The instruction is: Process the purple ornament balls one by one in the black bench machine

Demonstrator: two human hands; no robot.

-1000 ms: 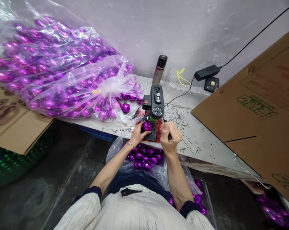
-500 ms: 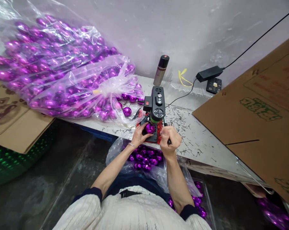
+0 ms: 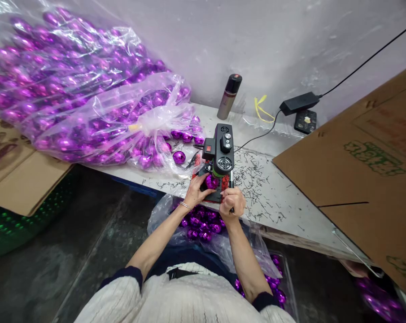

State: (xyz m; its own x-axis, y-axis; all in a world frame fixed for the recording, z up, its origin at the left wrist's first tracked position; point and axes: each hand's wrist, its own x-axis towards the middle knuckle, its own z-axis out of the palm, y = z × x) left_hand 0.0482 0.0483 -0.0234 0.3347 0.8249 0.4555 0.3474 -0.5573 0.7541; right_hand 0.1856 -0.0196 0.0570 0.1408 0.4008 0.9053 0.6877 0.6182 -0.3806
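Note:
A small black bench drill press (image 3: 224,148) stands on the white table, with a red switch on its side. Under its head a shiny purple ball (image 3: 211,181) rests on the black base (image 3: 213,196). My left hand (image 3: 196,192) grips that ball between thumb and fingers. With its fingers wrapped round the press's black lever handle (image 3: 232,209), my right hand (image 3: 232,202) sits at the right of the base. Where the tool meets the ball is hidden by the head. Red matting (image 3: 224,182) shows beneath the base.
A large clear bag of purple balls (image 3: 98,98) lies at the left. Loose balls (image 3: 179,157) sit beside it. Behind stands a spray can (image 3: 229,96); a power adapter (image 3: 299,103) lies to its right. Dark shavings (image 3: 256,179) litter the table. A cardboard box (image 3: 364,179) leans in from the right.
My right hand has pulled the lever handle down and toward me, a little to the left. My left hand stays on the purple ball. The view has shifted slightly.

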